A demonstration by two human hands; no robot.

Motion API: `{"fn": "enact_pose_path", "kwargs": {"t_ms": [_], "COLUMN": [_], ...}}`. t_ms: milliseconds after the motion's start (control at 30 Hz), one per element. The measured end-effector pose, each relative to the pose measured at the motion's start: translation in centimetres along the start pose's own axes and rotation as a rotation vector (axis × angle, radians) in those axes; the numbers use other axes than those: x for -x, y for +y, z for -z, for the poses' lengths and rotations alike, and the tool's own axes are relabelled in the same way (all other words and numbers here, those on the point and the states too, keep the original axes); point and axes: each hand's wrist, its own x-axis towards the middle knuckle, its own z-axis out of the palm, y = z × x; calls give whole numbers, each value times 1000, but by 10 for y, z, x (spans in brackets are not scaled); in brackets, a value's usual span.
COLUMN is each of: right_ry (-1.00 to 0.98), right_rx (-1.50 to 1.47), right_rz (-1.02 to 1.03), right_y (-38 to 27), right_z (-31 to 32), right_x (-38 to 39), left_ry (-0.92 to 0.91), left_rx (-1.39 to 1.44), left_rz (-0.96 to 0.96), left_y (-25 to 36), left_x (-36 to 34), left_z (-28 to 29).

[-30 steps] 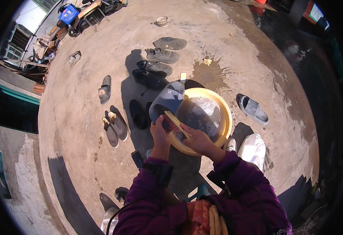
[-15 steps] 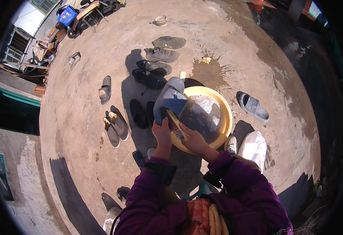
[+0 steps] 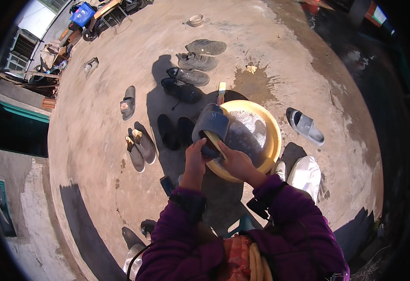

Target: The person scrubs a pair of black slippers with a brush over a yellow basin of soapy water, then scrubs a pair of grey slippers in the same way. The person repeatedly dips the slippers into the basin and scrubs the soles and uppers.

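My left hand [image 3: 195, 161] is closed around the heel end of a dark grey slide sandal [image 3: 213, 122], which is held over the left rim of a yellow basin [image 3: 275, 136]. In my right hand [image 3: 239, 165] is the pale handle of a brush [image 3: 212, 138]. The brush reaches in under the sandal's strap, and its bristles are hidden. Foamy, greyish water [image 3: 246, 133] stands in the basin. Just beyond the basin's far rim lies a yellow and red handled tool [image 3: 221, 92].
A matching grey slide [image 3: 306, 127] lies right of the basin. Several dark shoes [image 3: 193, 76] are lined up beyond it. To the left are a single slide [image 3: 127, 103] and a grey pair [image 3: 141, 146]. A white bag-like thing [image 3: 305, 175] sits near my right arm.
The sandal has been lowered and tipped, showing more of its strap top. The brush has pushed deeper under the strap. The view has shifted slightly.
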Motion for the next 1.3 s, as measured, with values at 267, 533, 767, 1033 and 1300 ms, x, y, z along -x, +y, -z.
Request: {"fn": "enact_pose_path", "kwargs": {"t_ms": [267, 533, 767, 1033, 1300], "right_ry": [10, 315, 76, 113, 122], "right_rx": [-44, -428, -209, -218, -156], "right_rz": [18, 47, 21, -108, -48], "right_y": [-6, 18, 2, 8, 7], "right_z": [-2, -22, -24, -24, -18], "right_x": [18, -26, 1, 7, -11], "left_ry": [1, 256, 448, 315, 364], "left_rx": [116, -492, -499, -503, -451], "left_rz": [-129, -717, -711, -736, -720], "left_y": [5, -27, 8, -13, -12], "left_x": [-9, -3, -14, -7, -13], "left_z": [7, -38, -14, -29, -24]}}
